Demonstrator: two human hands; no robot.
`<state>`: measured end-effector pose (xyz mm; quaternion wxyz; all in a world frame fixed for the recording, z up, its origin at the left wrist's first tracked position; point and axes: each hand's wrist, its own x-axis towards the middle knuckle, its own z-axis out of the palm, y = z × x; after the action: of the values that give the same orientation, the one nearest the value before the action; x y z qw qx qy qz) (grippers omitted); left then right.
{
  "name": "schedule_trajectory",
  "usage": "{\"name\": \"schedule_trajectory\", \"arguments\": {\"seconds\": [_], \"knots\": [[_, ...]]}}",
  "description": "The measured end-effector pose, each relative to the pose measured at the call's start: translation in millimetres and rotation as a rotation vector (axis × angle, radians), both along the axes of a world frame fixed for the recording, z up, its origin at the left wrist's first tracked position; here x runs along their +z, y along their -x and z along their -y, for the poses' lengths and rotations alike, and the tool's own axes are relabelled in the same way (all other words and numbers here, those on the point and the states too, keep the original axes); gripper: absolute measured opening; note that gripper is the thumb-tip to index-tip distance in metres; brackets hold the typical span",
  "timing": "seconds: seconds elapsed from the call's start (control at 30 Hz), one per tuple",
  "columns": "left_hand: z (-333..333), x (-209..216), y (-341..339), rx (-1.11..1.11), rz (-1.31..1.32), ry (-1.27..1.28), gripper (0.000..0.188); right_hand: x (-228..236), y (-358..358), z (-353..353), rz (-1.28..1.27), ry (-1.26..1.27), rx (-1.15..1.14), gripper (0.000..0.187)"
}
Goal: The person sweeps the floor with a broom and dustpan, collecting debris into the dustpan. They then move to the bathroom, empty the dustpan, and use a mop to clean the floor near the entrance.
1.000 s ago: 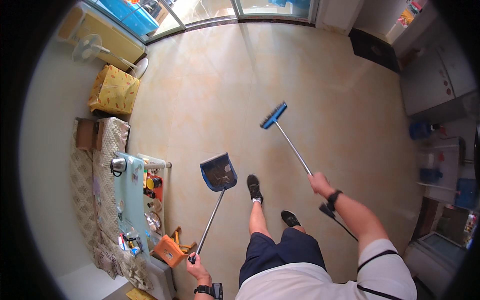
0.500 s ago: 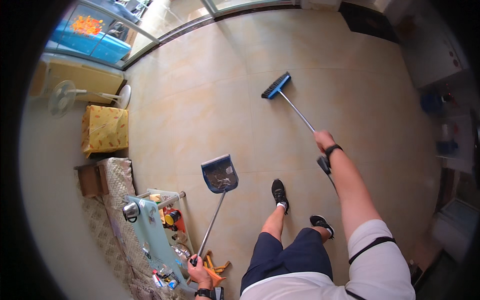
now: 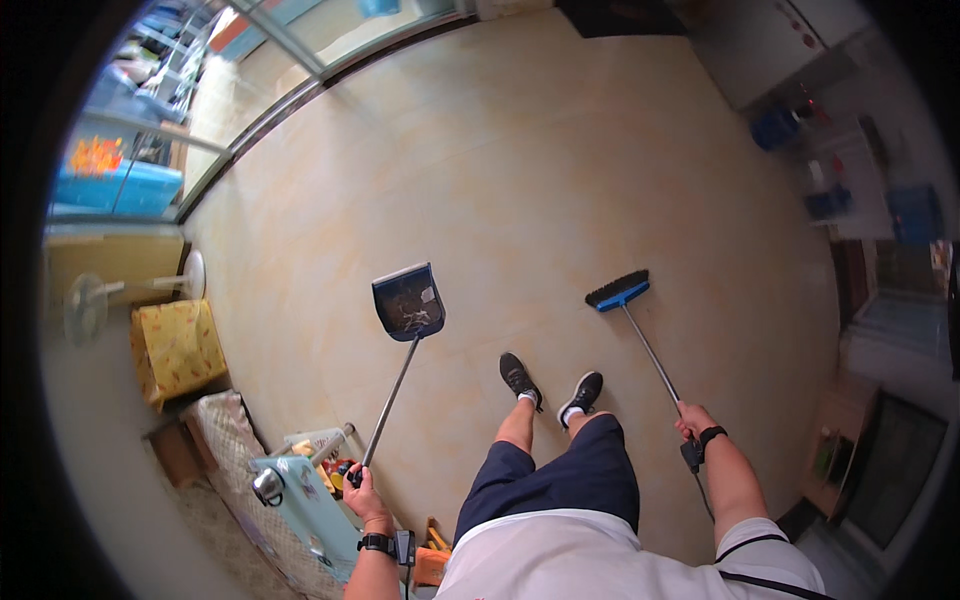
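My left hand [image 3: 364,492] grips the long handle of a dark blue dustpan [image 3: 408,304], which lies on the floor ahead of my feet, slightly left. Scraps of pale debris sit inside the pan. In my right hand [image 3: 692,420] is the metal handle of a broom [image 3: 618,290] with a blue head and black bristles. The broom head is at floor level to the right of the dustpan, well apart from it. Both hands are closed round their handles.
Left of me stand a light-blue-topped table [image 3: 310,510] with a kettle [image 3: 267,487], a yellow covered box [image 3: 178,350] and a white fan [image 3: 88,305]. Glass doors [image 3: 290,40] run along the far left. Shelving [image 3: 850,170] and a dark-screened appliance [image 3: 893,465] line the right side.
The broom has swung nearer and to the right, its head now pointing another way. My feet have shifted closer together, and the whole view has turned to the right.
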<state>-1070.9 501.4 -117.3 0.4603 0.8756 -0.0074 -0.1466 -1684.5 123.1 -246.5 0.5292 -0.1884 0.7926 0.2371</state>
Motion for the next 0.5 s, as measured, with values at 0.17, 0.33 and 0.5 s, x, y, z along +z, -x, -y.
{"name": "schedule_trajectory", "arguments": {"seconds": [0.17, 0.33, 0.5], "knots": [[62, 14, 9, -0.031, -0.103, 0.045, 0.008, 51, 17, -18, -0.010, 0.248, -0.114, 0.053], [108, 33, 19, -0.175, -0.168, -0.111, 0.015, 43, -1, 45, 0.215, 0.346, -0.192, 0.054], [146, 61, 39, -0.249, -0.165, -0.063, 0.017, -48, -26, 202, 0.424, 0.546, -0.236, 0.049]]}}
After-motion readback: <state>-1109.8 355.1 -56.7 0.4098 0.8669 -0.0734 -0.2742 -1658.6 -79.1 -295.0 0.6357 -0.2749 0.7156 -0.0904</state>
